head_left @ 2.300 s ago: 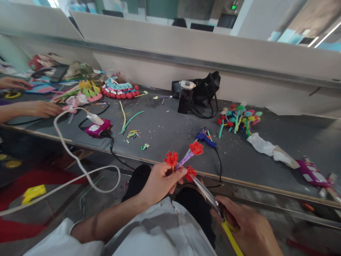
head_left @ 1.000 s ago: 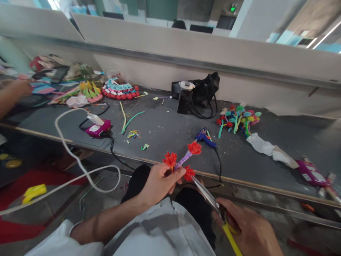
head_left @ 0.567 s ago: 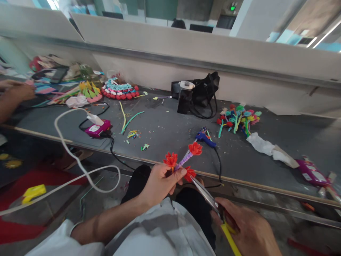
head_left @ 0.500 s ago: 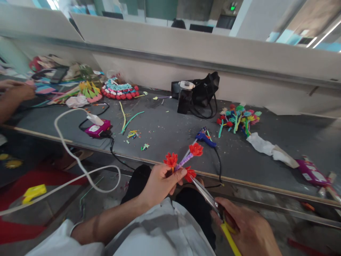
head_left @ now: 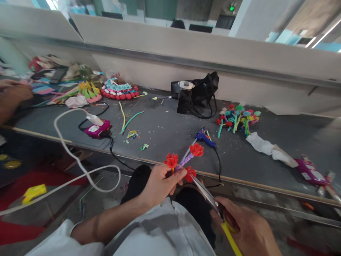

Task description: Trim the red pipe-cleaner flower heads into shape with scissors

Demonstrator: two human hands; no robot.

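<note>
My left hand [head_left: 163, 183] is closed around several stems of red pipe-cleaner flowers [head_left: 196, 149]; one visible stem is wrapped in purple. Three red blooms stick out above and beside the fingers. In my right hand [head_left: 245, 224] is a pair of scissors [head_left: 218, 212] with yellow handles, its fingers wrapped round them. The blades point up and left, and one tip is at the lowest red bloom; whether it touches the petals I cannot tell. Past the blooms, a blue glue gun [head_left: 205, 138] lies on the dark table [head_left: 170, 124].
Purple power strips [head_left: 98, 128] lie left and right, with a looping white cable [head_left: 77, 158]. Behind are a black bag [head_left: 206, 89], a bunch of colourful pipe-cleaner flowers [head_left: 239, 119], and a red-and-blue pompom piece [head_left: 119, 90]. Another person's hands [head_left: 16, 90] are at the far left.
Both hands hold nearly the same pose. The scissors' blades look slightly more apart now, with one tip still at the lowest bloom.
</note>
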